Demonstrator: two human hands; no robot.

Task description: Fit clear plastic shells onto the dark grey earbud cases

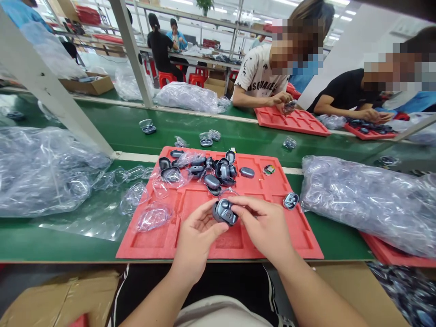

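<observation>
A small dark blue-grey earbud case [225,211] is held between both my hands above the near part of a red foam tray [272,186]. My left hand [197,236] cups it from the left with thumb and fingers closed on it. My right hand [264,225] pinches it from the right and above. A pile of similar cases [218,171] lies at the tray's far side, some in clear wrappers. One open case [291,200] rests at the tray's right edge.
Clear plastic bags lie bunched at left [44,168] and right [368,200] on the green belt [119,122]. Loose clear shells [148,126] sit on the belt. Two people work across it at red trays [293,121]. Cardboard boxes [57,299] stand below.
</observation>
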